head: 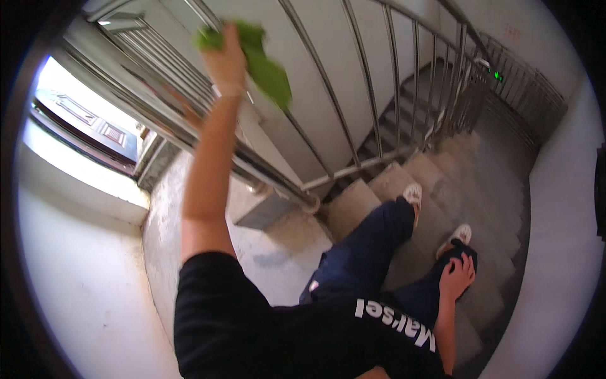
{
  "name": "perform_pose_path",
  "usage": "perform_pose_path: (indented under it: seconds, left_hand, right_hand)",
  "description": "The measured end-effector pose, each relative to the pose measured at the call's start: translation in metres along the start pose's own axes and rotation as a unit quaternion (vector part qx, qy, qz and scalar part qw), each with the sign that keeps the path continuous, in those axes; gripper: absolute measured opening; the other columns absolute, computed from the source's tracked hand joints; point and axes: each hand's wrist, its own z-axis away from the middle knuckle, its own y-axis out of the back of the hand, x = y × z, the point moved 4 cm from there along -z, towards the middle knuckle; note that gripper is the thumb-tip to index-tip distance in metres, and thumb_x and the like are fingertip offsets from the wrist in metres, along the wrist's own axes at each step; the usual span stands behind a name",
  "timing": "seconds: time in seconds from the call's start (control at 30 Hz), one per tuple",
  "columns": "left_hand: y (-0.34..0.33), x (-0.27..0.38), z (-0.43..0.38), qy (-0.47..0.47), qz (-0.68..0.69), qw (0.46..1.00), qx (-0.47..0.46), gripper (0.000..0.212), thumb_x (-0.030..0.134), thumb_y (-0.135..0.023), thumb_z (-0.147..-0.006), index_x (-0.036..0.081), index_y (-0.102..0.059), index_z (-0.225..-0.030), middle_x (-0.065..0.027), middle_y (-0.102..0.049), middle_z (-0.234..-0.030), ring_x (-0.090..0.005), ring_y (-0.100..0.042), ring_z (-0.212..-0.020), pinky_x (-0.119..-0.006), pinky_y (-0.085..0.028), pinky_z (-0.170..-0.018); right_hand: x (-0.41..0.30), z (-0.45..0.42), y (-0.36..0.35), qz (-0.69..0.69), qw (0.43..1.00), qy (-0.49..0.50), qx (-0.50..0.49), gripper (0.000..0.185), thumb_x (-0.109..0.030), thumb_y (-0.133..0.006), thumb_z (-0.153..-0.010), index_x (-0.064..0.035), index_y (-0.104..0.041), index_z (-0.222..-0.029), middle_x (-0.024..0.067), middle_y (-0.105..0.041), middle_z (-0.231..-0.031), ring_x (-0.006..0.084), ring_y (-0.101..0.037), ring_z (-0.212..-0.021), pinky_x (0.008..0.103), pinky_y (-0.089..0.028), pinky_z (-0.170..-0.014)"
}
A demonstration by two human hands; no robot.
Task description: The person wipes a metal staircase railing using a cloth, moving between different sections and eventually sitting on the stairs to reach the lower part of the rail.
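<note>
My left hand (224, 64), raised at the upper left, grips a green cloth (270, 76) against one of the metal balusters (307, 142) of the stair railing. The cloth is blurred; part of it hangs down to the right of the hand. Whether it goes all the way around the bar I cannot tell. My right hand (458, 276) rests on my right knee with bent fingers, holding nothing. Beneath me, my legs in dark blue trousers (364, 248) reach over the concrete steps (355, 206), and light-coloured shoes (413, 194) stand on them.
A thick metal newel post (279, 182) rises beside my left arm from the landing floor (284, 258). Stairs descend ahead, and a lower flight (405, 113) shows through the railing. A pale wall (554, 227) bounds the right side. Bright light enters through an opening (80, 90) at left.
</note>
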Motion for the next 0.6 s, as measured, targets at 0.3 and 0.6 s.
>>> perform_pose_path:
  seconds: [0.3,0.6]
  left_hand:
    - [-0.015,-0.019,0.043,0.033,0.003,0.999,-0.006,0.024,0.02,-0.053,-0.083,-0.003,-0.052,-0.086,-0.0084,-0.057,-0.076,-0.0173,-0.055,-0.069,-0.031,-0.045,-0.061]
    - [-0.004,-0.142,0.309,0.385,0.074,0.887,-0.243,0.033,0.018,-0.058,-0.083,-0.003,-0.047,-0.106,-0.0085,-0.057,-0.095,-0.0159,-0.053,-0.084,-0.029,-0.043,-0.075]
  right_hand:
    - [-0.006,-0.001,0.003,0.037,0.999,-0.013,-0.002,0.007,-0.014,-0.054,-0.078,-0.0108,-0.06,-0.081,0.0048,-0.051,-0.117,0.0242,-0.04,-0.117,0.0426,-0.026,-0.096]
    - [-0.012,-0.006,0.011,0.025,0.999,-0.028,-0.007,0.007,-0.014,-0.055,-0.074,-0.0099,-0.06,-0.078,0.0045,-0.052,-0.113,0.0245,-0.041,-0.115,0.042,-0.026,-0.096]
